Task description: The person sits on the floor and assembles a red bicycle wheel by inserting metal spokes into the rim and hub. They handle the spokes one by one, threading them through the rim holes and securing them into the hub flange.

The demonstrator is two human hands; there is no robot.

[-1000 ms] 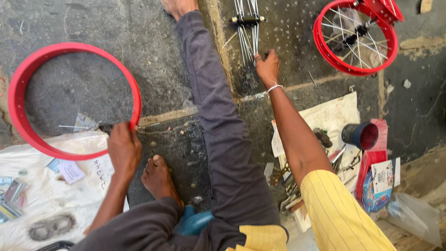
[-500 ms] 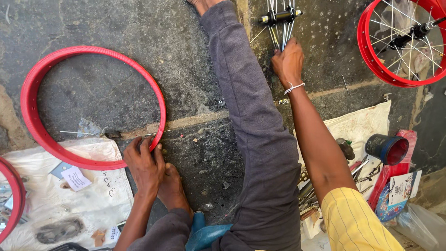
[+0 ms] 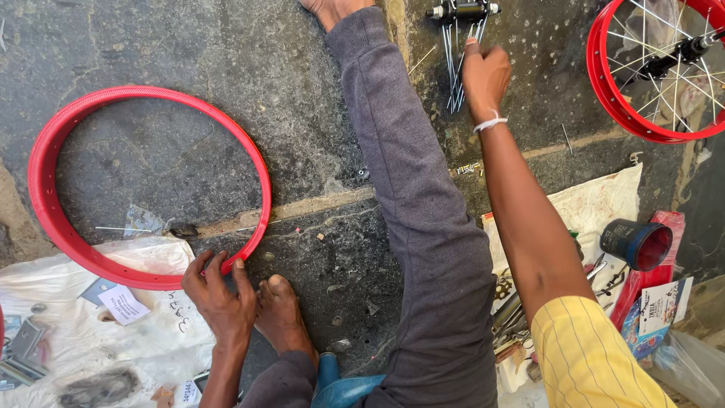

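Note:
An empty red wheel rim lies flat on the dark stone floor at the left. My left hand grips its near right edge, fingers curled over the rim, next to my bare foot. My right hand reaches far forward, fingers closed against a bundle of loose steel spokes that hang from a black hub at the top. My outstretched leg in grey trousers lies between the two arms.
A red spoked wheel lies at the top right. A dark cup, hand tools and packets rest on a white sheet at the right. Another white sheet with metal parts and paper labels covers the lower left.
My left hand has moved right from the sheet to the near edge of the red rim and closed on it. My right hand stays at the spokes below the hub.

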